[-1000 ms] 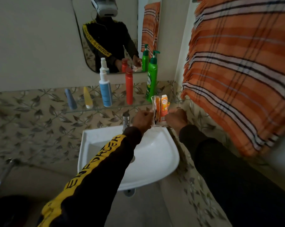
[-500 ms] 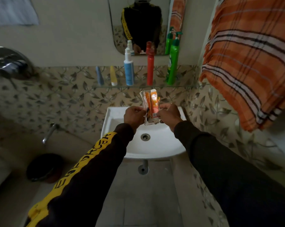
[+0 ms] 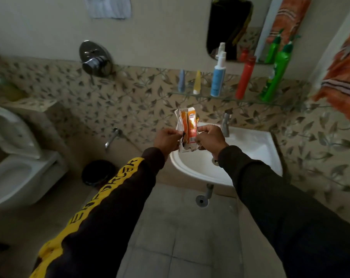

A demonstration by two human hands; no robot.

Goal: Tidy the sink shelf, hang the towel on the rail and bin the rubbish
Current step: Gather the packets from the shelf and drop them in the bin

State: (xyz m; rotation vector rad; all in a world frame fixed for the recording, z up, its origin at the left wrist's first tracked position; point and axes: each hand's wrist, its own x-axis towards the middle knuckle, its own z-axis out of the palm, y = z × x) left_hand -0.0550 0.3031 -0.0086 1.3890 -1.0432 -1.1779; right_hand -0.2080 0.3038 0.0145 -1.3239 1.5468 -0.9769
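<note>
Item: crumpled orange-and-white wrapper (image 3: 187,130), held upright in the air above the left rim of the white sink (image 3: 256,149). Left hand (image 3: 167,138) pinches its left edge with curled fingers; right hand (image 3: 209,137) pinches its right edge likewise. Both arms in dark sleeves, the left one with a yellow lettered stripe.

Above the sink: chrome tap (image 3: 226,124) at the back rim; glass shelf (image 3: 228,98) on the leaf-patterned tile wall, carrying, left to right, a small blue tube (image 3: 181,80), a small yellow tube (image 3: 197,82), a blue-and-white spray bottle (image 3: 218,75), a red bottle (image 3: 245,78) and a green pump bottle (image 3: 275,74), all upright. Mirror (image 3: 230,27) above the shelf.

Right of the sink: orange checked towel (image 3: 342,85), hanging, partly cut off by the frame edge.

Left of the sink: wall spout (image 3: 111,137), round chrome mixer (image 3: 94,59) higher up, dark round bin (image 3: 98,172) on the floor, white toilet (image 3: 13,161) beyond it. The left forearm stands between the bin and the sink.
</note>
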